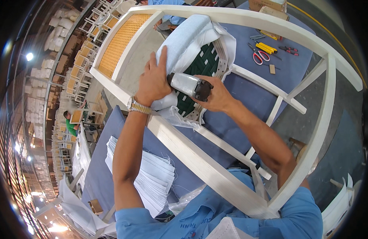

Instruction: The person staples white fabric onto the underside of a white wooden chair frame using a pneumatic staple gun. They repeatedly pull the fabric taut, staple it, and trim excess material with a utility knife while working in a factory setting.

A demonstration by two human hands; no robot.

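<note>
A whitewashed wooden chair frame (208, 180) lies across the table, its cane back panel (125, 34) at the upper left. Pale blue-white fabric (188, 34) wraps the padded seat, whose underside shows dark green webbing (208, 59). My left hand (154, 79), wearing a wristwatch (138, 106), presses on the fabric's near edge with fingers spread. My right hand (218, 95) is closed around a silver staple gun (186, 83) with a black end cap. The tool's nose sits beside my left hand, at the seat edge. Its contact point is hidden.
On the blue-covered table (236, 91) lie red-handled scissors (259, 55), yellow cutters (267, 48), pliers (289, 50) and a small wood block (272, 69). Fanned fabric pieces (152, 179) lie near my left forearm. Co-workers stand beyond the chair and far left, near stacked chairs.
</note>
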